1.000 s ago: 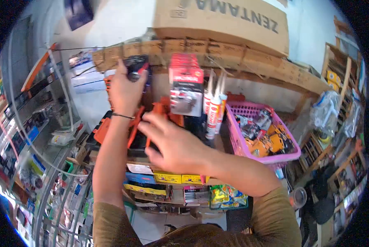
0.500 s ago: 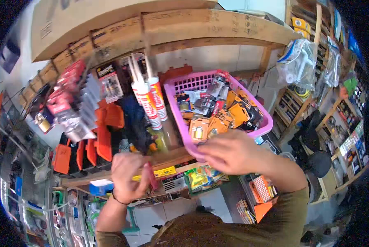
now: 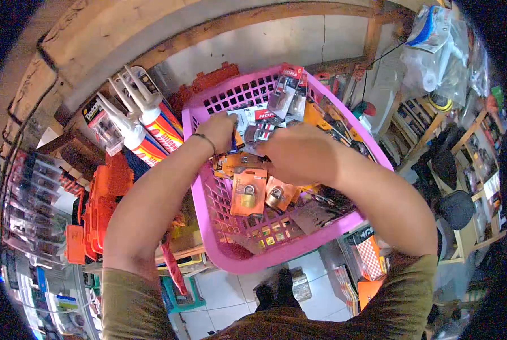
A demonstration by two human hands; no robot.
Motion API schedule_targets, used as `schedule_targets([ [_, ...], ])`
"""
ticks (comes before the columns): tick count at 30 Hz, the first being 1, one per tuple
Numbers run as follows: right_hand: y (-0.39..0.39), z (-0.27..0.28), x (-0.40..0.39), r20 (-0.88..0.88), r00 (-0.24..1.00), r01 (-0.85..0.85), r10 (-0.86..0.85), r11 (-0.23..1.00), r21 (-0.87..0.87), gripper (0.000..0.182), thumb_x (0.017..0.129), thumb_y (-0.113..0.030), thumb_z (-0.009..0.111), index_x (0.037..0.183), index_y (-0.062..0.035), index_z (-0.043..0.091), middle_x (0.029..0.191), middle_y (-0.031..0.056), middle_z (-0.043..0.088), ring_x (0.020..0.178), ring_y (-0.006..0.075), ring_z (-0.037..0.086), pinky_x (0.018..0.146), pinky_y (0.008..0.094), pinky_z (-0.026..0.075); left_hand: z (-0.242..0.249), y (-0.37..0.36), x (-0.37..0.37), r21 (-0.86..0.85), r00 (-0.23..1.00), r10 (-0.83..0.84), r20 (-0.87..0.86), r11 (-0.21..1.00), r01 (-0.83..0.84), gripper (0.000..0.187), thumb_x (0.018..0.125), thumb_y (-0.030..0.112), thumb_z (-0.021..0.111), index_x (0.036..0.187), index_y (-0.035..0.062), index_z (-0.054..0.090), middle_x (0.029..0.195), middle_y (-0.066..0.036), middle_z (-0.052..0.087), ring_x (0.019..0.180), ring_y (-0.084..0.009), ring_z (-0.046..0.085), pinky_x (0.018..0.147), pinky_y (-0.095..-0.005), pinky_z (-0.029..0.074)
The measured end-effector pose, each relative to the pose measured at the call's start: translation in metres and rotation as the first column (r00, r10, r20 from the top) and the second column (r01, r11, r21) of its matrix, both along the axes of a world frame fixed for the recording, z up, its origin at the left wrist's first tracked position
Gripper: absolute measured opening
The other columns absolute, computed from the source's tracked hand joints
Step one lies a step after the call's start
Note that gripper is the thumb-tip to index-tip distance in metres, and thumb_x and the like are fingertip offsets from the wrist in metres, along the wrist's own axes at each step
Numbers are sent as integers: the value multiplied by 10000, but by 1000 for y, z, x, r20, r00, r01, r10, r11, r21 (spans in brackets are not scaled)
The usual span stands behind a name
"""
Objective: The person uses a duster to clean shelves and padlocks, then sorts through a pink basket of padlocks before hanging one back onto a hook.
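Both hands are inside the big pink plastic basket [image 3: 208, 211], which sits on a wooden shelf. The left hand [image 3: 219, 131] has its fingers curled on a padlock pack [image 3: 257, 135] near the back wall. The right hand [image 3: 298, 154] is bent over the same pile; I cannot tell what it holds. An orange card with a brass padlock [image 3: 249, 192] lies just below them. White glue tubes [image 3: 143, 127] stand beside the basket.

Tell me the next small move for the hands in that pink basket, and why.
Probably lift the left hand slightly with whatever pack it pinches. Both hands, the right hand too, are buried among overlapping carded padlocks in the pink basket, so raising one pack would likely free it from the pile.
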State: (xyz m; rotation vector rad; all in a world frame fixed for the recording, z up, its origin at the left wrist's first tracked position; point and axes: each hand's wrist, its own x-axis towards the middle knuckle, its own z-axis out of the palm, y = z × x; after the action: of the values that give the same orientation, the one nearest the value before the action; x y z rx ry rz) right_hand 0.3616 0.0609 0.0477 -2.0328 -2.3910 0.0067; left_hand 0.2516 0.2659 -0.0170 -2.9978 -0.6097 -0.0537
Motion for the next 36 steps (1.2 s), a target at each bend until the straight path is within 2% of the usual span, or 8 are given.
schedule_targets([
  [4,9,-29,1,76,997,-26,33,996,-88,244,721,-213,559,914,-68,595,801,170,595,747,329,598,626,427,487,-6,11,18,-24,917,332,-223,938,-346,573,603,137,661,1114,23,426,958,-178,576,943,-337,536,799,-405,454],
  [12,11,-42,-9,104,994,-25,23,1000,17,476,738,-291,581,1143,-60,483,1064,151,517,984,279,530,794,435,430,29,-20,4,107,926,375,41,920,-377,261,644,189,660,840,20,628,874,-176,607,766,-331,603,745,-407,482],
  [18,27,-38,3,-206,972,179,-112,921,347,428,763,-306,575,1068,-16,496,971,171,573,898,318,565,724,427,459,50,-41,-23,-347,932,159,326,937,-39,199,730,202,635,777,10,613,637,-108,603,532,-231,532,530,-342,419],
  [20,33,-33,7,-392,919,105,54,921,375,373,809,-332,529,1030,-33,500,974,172,567,892,344,550,718,431,452,58,-58,-30,-743,821,273,501,622,247,185,762,179,626,808,-1,620,619,-33,584,539,-106,504,512,-283,409],
  [23,22,-3,0,-475,877,111,80,926,362,325,817,-304,525,986,-27,508,861,194,576,826,365,554,685,435,439,84,-83,-46,-692,776,307,551,688,219,205,826,183,586,905,-5,602,763,-14,604,685,-60,534,612,-219,444],
  [26,-4,27,-11,-632,752,89,187,921,379,263,825,-258,543,901,-7,562,741,164,588,699,264,582,645,356,438,107,-114,-72,-751,657,379,652,439,493,347,831,265,570,1055,2,540,898,-26,588,773,-71,532,647,-204,432],
  [31,-75,54,-92,-878,418,-25,233,969,246,289,854,-284,518,1010,-42,548,816,85,600,760,147,566,689,308,442,112,-164,-128,-724,698,205,686,292,626,756,782,457,533,1307,-14,259,1225,-127,448,1132,-228,435,970,-338,315],
  [36,-105,-16,-187,-996,93,-243,-17,969,-39,324,880,-364,466,913,-51,546,664,-5,527,555,69,494,489,225,386,80,-223,-230,-753,725,463,509,-169,636,607,852,477,369,1213,-11,380,1154,-184,481,1059,-322,486,887,-428,394],
])
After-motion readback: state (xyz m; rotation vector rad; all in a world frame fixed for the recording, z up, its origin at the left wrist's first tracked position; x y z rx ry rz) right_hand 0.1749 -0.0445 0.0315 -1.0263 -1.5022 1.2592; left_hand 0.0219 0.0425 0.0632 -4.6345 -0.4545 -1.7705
